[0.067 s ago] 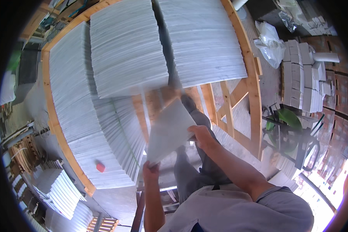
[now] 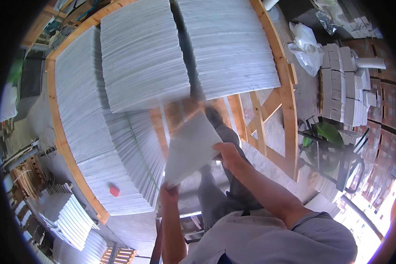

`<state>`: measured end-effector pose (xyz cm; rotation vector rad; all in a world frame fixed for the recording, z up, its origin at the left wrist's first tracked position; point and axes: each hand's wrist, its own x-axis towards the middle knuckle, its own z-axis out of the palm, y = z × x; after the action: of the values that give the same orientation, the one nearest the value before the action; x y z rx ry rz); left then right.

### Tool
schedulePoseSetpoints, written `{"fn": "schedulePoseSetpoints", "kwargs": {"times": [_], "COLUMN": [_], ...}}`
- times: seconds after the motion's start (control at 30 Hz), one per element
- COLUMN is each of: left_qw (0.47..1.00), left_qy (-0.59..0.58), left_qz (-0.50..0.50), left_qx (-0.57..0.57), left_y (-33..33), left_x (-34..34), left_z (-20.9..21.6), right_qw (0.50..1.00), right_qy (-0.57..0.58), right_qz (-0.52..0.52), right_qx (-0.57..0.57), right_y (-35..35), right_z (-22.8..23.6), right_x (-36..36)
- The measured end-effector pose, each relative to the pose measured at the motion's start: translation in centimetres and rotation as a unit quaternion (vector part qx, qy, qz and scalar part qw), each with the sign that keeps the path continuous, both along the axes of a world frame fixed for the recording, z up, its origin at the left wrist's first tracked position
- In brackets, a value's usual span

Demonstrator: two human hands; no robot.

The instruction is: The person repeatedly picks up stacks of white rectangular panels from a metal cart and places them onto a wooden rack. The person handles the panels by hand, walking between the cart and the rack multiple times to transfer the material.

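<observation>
A flat pale grey-white tile [image 2: 190, 147] is held tilted in front of my legs. My left hand [image 2: 170, 192] grips its lower left corner, and my right hand [image 2: 227, 154] pinches its right edge. Just left of the tile, rows of similar tiles [image 2: 134, 149] stand on edge inside a large wooden crate [image 2: 289, 127], the nearest ones leaning in a fan. Two more tightly packed rows [image 2: 145, 57] fill the crate's far part. On the left row lies a small red block [image 2: 114, 191]. The fingers behind the tile are hidden.
Bare crate slats [image 2: 260, 119] show at the right front of the crate. To the right are a crumpled clear plastic bag [image 2: 307, 48], stacked white boxes [image 2: 339, 83] and a dark metal frame [image 2: 343, 167] with green parts. More stacked pale slabs [image 2: 68, 220] stand at lower left.
The tile and my left hand have shifted very slightly to the left. Both hands keep their hold.
</observation>
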<state>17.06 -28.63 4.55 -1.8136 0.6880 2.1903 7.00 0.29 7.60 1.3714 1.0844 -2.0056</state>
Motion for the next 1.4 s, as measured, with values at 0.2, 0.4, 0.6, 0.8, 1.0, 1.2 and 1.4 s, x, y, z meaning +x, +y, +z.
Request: {"fn": "schedulePoseSetpoints", "kwargs": {"times": [0.2,0.4,0.6,0.8,1.0,1.2,1.4], "left_qw": [0.997,0.756,0.814,0.848,0.731,0.817,0.673], "left_qy": [0.023,0.124,0.144,0.162,0.165,0.156,0.184], "left_qz": [-0.053,-0.541,-0.478,-0.395,-0.509,-0.431,-0.57], "left_qx": [-0.047,-0.348,-0.299,-0.315,-0.424,-0.35,-0.434], "left_y": [-2.6,-6.5,-10.6,-14.3,-13.1,-12.6,-13.7], "left_x": [-6.4,-10.2,-12.6,-12.8,-12.9,-13.4,-14.0], "left_z": [0.0,-2.4,-6.2,-9.6,-9.1,-8.3,-9.0], "right_qw": [0.995,0.991,0.986,0.988,0.989,0.988,0.986], "right_qy": [-0.018,0.013,0.044,0.045,0.014,0.045,0.02], "right_qz": [-0.089,-0.124,-0.142,-0.136,-0.127,-0.138,-0.159], "right_qx": [-0.034,-0.057,-0.073,-0.064,-0.07,-0.056,-0.054], "right_y": [-1.7,-3.5,-4.4,-6.2,-6.0,-6.2,-6.1], "right_z": [-1.1,-2.2,-2.7,-2.9,-2.5,-2.8,-2.7], "right_x": [-1.2,-3.4,-4.9,-5.6,-5.6,-5.8,-5.8]}}
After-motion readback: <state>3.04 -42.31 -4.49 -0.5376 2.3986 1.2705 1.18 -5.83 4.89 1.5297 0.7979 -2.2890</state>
